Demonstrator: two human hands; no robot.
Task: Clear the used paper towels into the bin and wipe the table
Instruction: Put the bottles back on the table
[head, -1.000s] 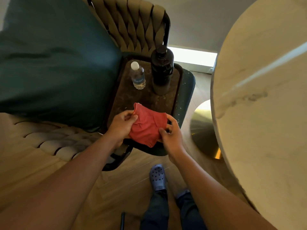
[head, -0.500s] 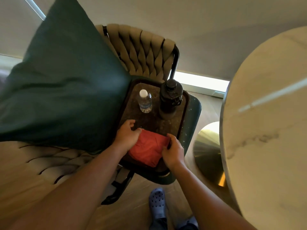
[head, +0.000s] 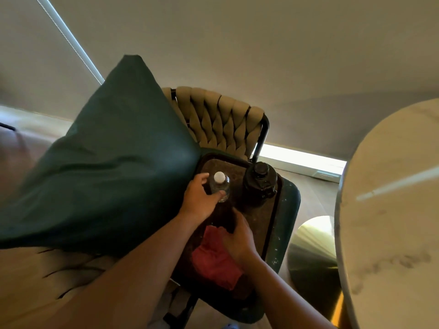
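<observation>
Head cam: left hand [head: 198,198] is wrapping thumb & fingers round the clear water bottle [head: 219,187] on the dark tray [head: 269,224]. Right hand [head: 238,239] is resting on the red cloth [head: 213,262], fingers curled over its top edge, at 6 o'clock from the bottle; black flask [head: 260,184] is standing at the bottle's 3 o'clock.

red cloth [head: 215,260] partly under right hand [head: 238,241], table [head: 389,210] cut off

Dark green cushion [head: 107,167] propped against woven chair back [head: 221,122], one corner overlapping dark tray [head: 270,217]. On tray: clear plastic bottle [head: 221,186] with white cap, upright; black jug [head: 260,184] just beside it, upright. Brass base [head: 313,252] on wooden floor [head: 316,193]. Pale blind [head: 237,48] behind.
</observation>
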